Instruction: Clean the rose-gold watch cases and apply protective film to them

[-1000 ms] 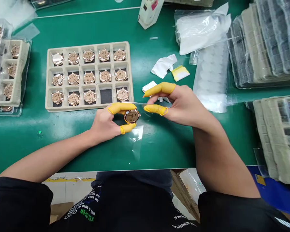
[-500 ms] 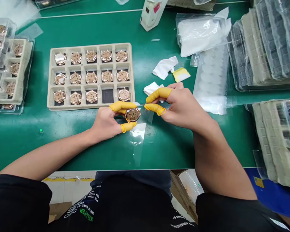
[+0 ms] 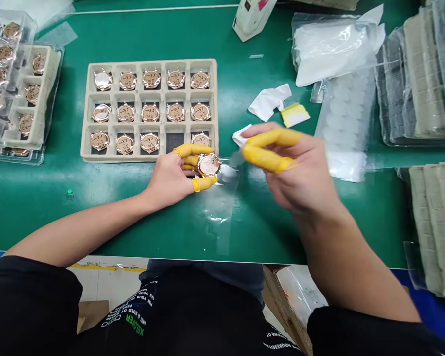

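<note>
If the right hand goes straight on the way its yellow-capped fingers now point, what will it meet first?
The right hand would probably meet the clear plastic film first, just before the round rose-gold watch case in the left hand. Height above the film is unclear.

Upside down on the black T-shirt at bottom center, green letters read XELOPER, beside white print too small to read. Markings on the watch dial and the pink label at top center stay illegible.
</note>
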`<action>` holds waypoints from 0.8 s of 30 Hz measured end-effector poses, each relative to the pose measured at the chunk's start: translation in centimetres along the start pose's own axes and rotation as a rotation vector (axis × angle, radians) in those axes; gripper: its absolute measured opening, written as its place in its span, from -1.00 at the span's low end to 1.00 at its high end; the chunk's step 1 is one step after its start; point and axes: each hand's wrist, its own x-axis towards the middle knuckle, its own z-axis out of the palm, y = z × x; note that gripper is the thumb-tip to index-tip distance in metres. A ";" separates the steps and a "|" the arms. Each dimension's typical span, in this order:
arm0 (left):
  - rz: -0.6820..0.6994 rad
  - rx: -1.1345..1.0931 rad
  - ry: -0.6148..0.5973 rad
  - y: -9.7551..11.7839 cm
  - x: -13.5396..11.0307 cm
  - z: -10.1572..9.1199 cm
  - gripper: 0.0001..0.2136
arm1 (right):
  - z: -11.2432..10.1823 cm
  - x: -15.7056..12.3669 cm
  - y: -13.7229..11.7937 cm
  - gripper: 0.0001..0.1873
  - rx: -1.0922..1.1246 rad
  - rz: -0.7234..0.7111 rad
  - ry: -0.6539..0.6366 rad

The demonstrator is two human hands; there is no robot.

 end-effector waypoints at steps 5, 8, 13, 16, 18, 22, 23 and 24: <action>-0.011 -0.003 -0.015 0.2 -0.1 0.1 -0.45 | 2.1 -1.0 1.7 -0.62 -0.038 0.222 -0.133; -0.011 0.009 -0.023 0.3 -0.2 0.1 -0.45 | 2.1 -1.1 2.0 -0.61 -0.059 0.217 -0.142; -0.020 0.017 -0.021 0.4 -0.2 0.1 -0.46 | 2.1 -1.3 2.4 -0.63 -0.073 0.184 -0.137; -0.021 0.019 -0.026 0.4 -0.2 0.1 -0.46 | 2.2 -1.3 2.5 -0.64 -0.081 0.178 -0.133; -0.015 0.014 -0.032 0.4 -0.2 0.1 -0.46 | 2.2 -1.3 2.4 -0.62 -0.071 0.185 -0.140; -0.012 0.009 -0.039 0.3 -0.2 0.1 -0.46 | 2.2 -1.2 2.5 -0.60 -0.114 0.154 -0.118; -0.010 0.007 -0.039 0.3 -0.2 0.1 -0.46 | 2.2 -1.2 2.6 -0.61 -0.135 0.142 -0.111; -0.010 0.006 -0.039 0.3 -0.2 0.1 -0.46 | 2.2 -1.3 2.7 -0.62 -0.157 0.129 -0.106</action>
